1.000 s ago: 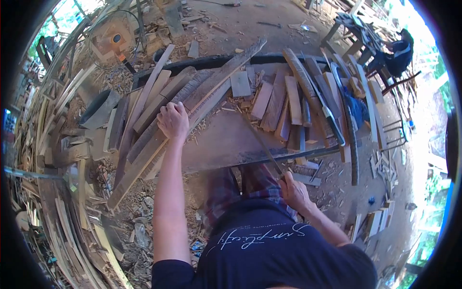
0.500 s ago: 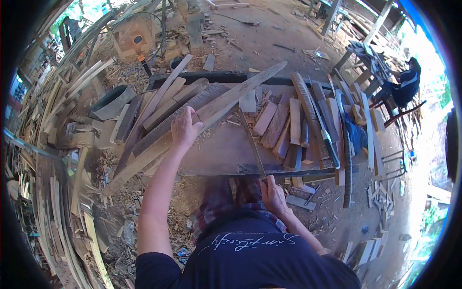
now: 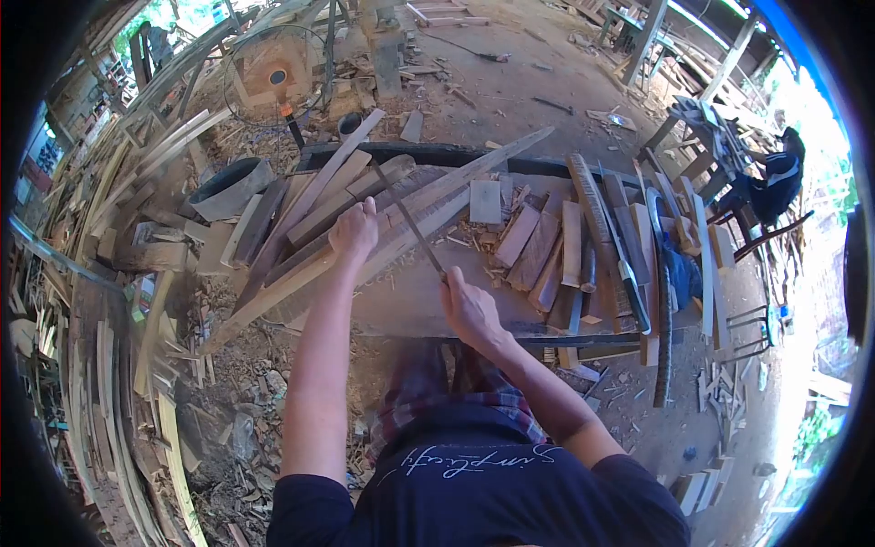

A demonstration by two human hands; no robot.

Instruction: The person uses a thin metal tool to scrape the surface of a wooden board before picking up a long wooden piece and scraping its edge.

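My right hand (image 3: 469, 310) is closed round the near end of a long narrow dark blade (image 3: 406, 214), whose handle is hidden in the fist. The blade slants up and left, crossing over the long wooden plank (image 3: 460, 182) in this view. My left hand (image 3: 354, 232) is closed at the middle of that plank, its fingers curled and partly hidden. The plank lies diagonally across the low workbench (image 3: 401, 310), reaching past its near left side. Dark rough boards (image 3: 310, 219) lie just beyond my left hand.
Short wood blocks (image 3: 538, 246) are piled right of centre on the bench. Beside them lie a handsaw (image 3: 629, 283), a long curved dark bar (image 3: 663, 310) and a blue cloth (image 3: 682, 273). Behind stand a fan (image 3: 278, 77) and a black bucket (image 3: 232, 189). Scrap wood (image 3: 100, 383) covers the left.
My right hand has moved up and left, bringing the blade from beside the block pile to over the plank. My left hand's fingers have closed. The view has shifted slightly.
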